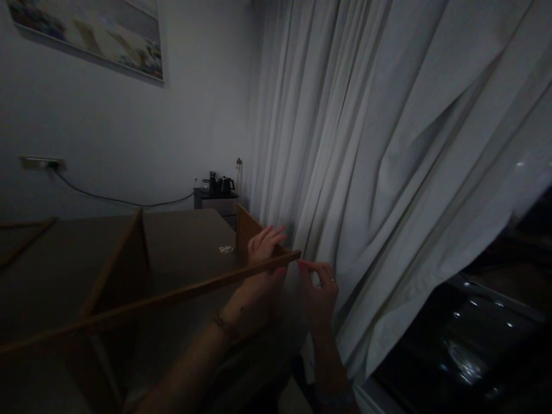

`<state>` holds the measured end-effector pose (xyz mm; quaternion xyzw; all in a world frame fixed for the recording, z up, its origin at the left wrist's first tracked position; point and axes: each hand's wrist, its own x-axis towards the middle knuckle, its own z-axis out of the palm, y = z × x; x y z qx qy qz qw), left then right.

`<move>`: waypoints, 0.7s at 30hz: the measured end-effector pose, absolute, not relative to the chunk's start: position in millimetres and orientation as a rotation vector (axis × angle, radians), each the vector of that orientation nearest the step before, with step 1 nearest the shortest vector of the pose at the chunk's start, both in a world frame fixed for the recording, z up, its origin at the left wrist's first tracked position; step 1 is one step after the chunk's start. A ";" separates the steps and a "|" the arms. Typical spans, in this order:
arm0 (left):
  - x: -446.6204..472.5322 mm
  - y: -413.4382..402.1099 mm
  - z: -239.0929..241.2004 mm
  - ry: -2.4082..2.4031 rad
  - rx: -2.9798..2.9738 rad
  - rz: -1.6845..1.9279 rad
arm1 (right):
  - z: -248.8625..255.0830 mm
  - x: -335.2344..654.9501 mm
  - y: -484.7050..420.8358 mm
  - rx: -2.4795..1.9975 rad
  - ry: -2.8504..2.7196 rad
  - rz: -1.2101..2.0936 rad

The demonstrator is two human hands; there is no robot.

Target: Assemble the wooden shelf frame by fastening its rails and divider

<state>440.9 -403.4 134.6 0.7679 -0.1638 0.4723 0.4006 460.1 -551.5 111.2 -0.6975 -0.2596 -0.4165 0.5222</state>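
Observation:
A wooden shelf frame stands in front of me, with a long narrow board running across from the left to its right corner. My left hand reaches behind this board beside the end panel. Its fingers are stretched out and its thumb lies just under the board. At the board's right tip, my right hand has thumb and forefinger brought together in a pinch. Whatever sits between them is too small and dark to make out. An upright divider joins the long board farther left.
A brown surface lies behind the frame, with small pale pieces on it. A long white curtain hangs close on the right. Near the corner a dark kettle stands on a cabinet; a cable runs along the wall.

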 end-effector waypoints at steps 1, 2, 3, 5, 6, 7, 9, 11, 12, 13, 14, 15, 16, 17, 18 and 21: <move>442.9 -402.9 136.1 -0.420 1.981 1.173 | 109.1 461.8 -550.9 -1.678 -0.618 -0.997; 444.6 -401.8 136.4 -0.427 2.011 1.148 | 107.2 463.2 -550.7 -1.684 -0.619 -0.998; 446.3 -400.4 136.0 -0.430 2.023 1.132 | 105.5 464.4 -550.5 -1.688 -0.625 -1.003; 449.4 -397.8 134.7 -0.445 2.045 1.114 | 103.6 465.9 -550.1 -1.689 -0.642 -1.020; 450.8 -397.0 134.3 -0.467 2.070 1.099 | 103.3 466.3 -549.7 -1.687 -0.650 -1.031; 452.1 -396.7 134.2 -0.491 2.103 1.080 | 103.4 466.5 -549.2 -1.687 -0.659 -1.042; 453.9 -397.8 134.8 -0.538 2.154 1.036 | 104.7 466.5 -548.1 -1.691 -0.674 -1.067; 454.9 -401.0 135.4 -0.539 2.139 1.011 | 107.1 465.9 -547.0 -1.703 -0.691 -1.097; 455.3 -403.0 135.3 -0.517 2.120 1.006 | 108.4 465.3 -546.6 -1.711 -0.701 -1.119; 455.8 -405.0 134.9 -0.496 2.108 1.001 | 109.9 464.7 -546.3 -1.719 -0.710 -1.149; 456.5 -406.9 134.1 -0.480 2.104 0.997 | 111.2 463.9 -546.1 -1.728 -0.722 -1.180; 457.4 -408.5 133.0 -0.465 2.101 1.000 | 112.4 463.1 -545.9 -1.736 -0.731 -1.210; 458.4 -409.7 131.6 -0.454 2.090 1.008 | 113.2 462.4 -545.7 -1.743 -0.740 -1.233; 459.6 -410.6 130.1 -0.449 2.075 1.021 | 113.8 461.9 -545.4 -1.749 -0.744 -1.245; 460.8 -411.2 128.7 -0.447 2.064 1.033 | 113.9 461.6 -545.2 -1.756 -0.742 -1.246; 463.2 -411.9 125.2 -0.418 2.084 1.080 | 112.1 462.2 -545.3 -1.775 -0.733 -1.229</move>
